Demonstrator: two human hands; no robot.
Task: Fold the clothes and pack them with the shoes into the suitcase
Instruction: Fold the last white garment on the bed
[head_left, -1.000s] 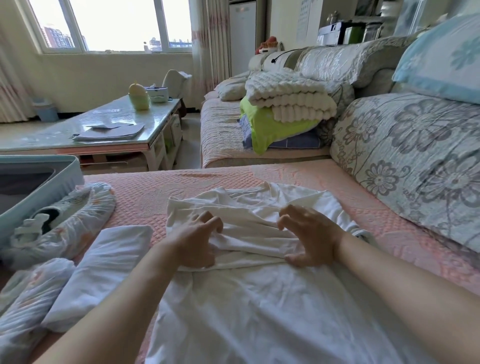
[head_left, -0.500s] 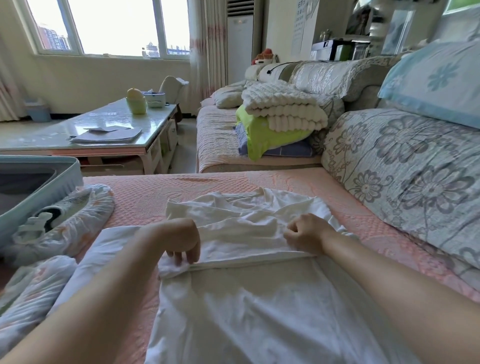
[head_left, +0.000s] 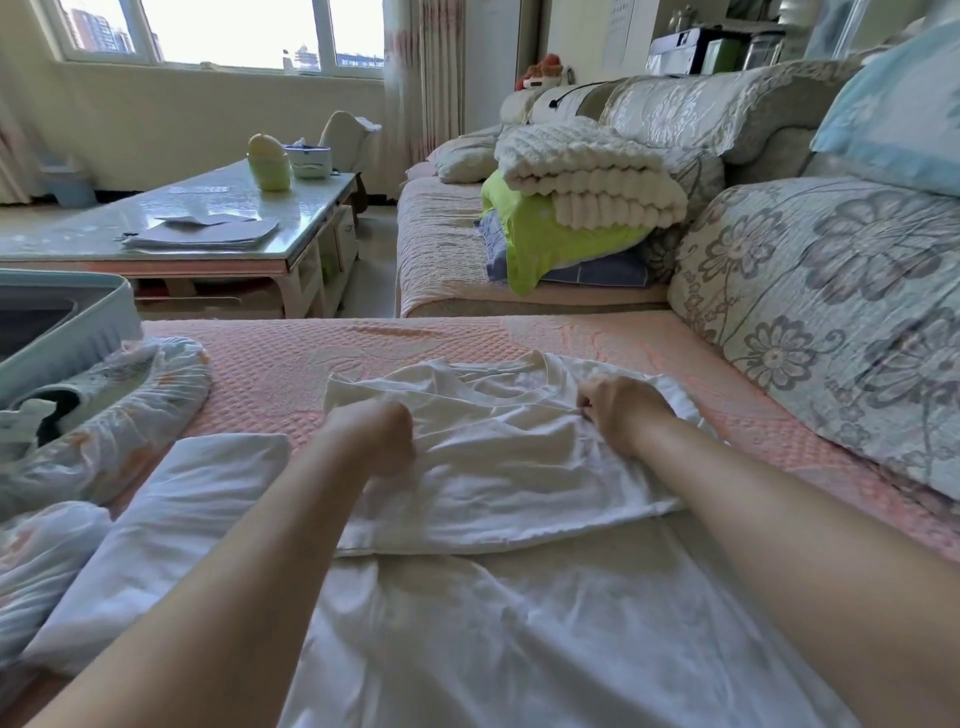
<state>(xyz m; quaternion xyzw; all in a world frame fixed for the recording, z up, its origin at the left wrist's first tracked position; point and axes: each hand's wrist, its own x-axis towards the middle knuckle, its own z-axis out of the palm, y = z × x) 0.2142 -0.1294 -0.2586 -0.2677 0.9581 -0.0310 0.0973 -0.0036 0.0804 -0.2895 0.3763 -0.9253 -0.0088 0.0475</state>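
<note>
A white T-shirt (head_left: 498, 483) lies spread on the pink sofa cover, its upper part folded over the lower part. My left hand (head_left: 379, 434) grips the left side of the folded layer with curled fingers. My right hand (head_left: 621, 410) pinches the cloth near the collar on the right. A folded white garment (head_left: 171, 514) lies to the left of the shirt. Shoes in printed plastic covers (head_left: 119, 415) rest at the left beside the open light-blue suitcase (head_left: 67, 332).
Flowered sofa cushions (head_left: 831, 312) rise along the right. A second sofa seat holds a stack of blankets (head_left: 582, 192). A glass coffee table (head_left: 208, 228) with papers and a cup stands beyond the suitcase. Another covered shoe (head_left: 31, 561) lies at the near left.
Both hands went from lying flat on the shirt to curling round the cloth. The folded top layer has been drawn down toward me over the lower part.
</note>
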